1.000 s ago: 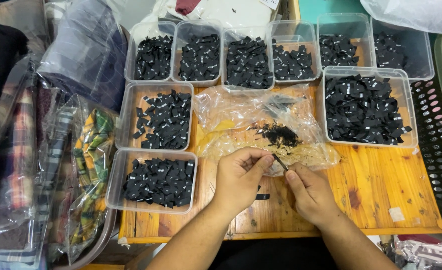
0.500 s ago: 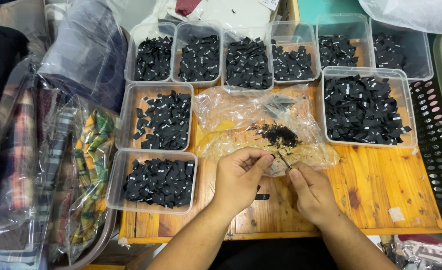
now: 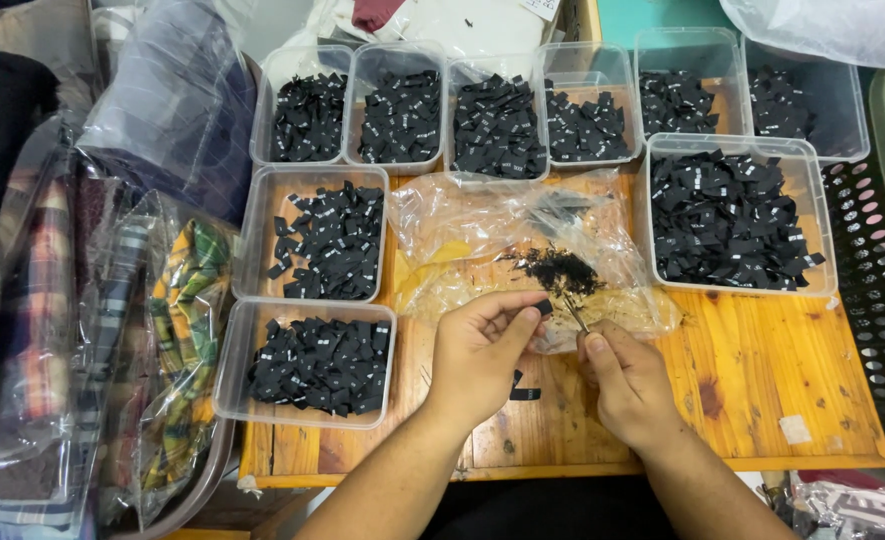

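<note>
At the lower centre of the frame, a small black label is being pinched between the thumb and fingertips of the left hand, while a thin metal tool, probably a seam ripper or small snips, is being gripped in the closed fingers of the right hand with its tip being brought just beside the label. Both hands are being held over a wooden table, close in front of a crumpled clear plastic bag on which a small heap of dark thread scraps is lying. Across the upper frame and down the left side, clear plastic tubs are standing well filled with similar black labels, and a larger tub at the right is being kept nearly full. A single black piece is lying loose on the table between the wrists. Judging by the full tubs, much sorting appears done; how much is left cannot be told.
</note>
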